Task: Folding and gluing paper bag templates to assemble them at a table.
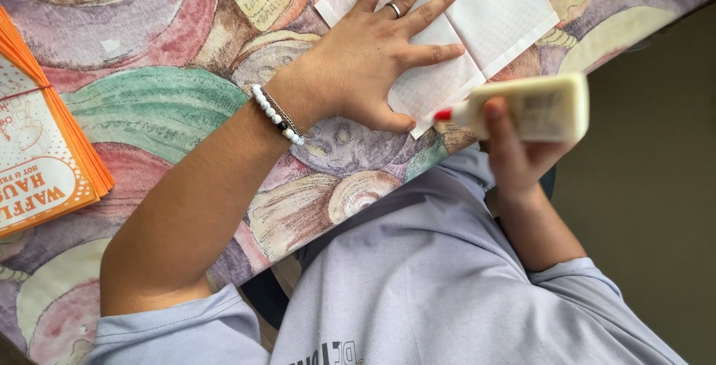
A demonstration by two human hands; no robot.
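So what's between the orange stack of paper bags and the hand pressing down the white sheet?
In the head view, only bare patterned tablecloth lies between the orange stack and the left hand on the white sheet.

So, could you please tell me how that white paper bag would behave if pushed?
The white paper bag looks thin and flat, so probably light and floppy. It would likely slide on the tablecloth; the left hand pressing it flat suggests that.

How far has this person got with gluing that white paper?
Done: the white paper lies folded on the patterned tablecloth. In hand: left hand presses it flat while right hand holds the glue bottle near its edge. Left: no glue visible yet; orange sheets wait stacked aside.
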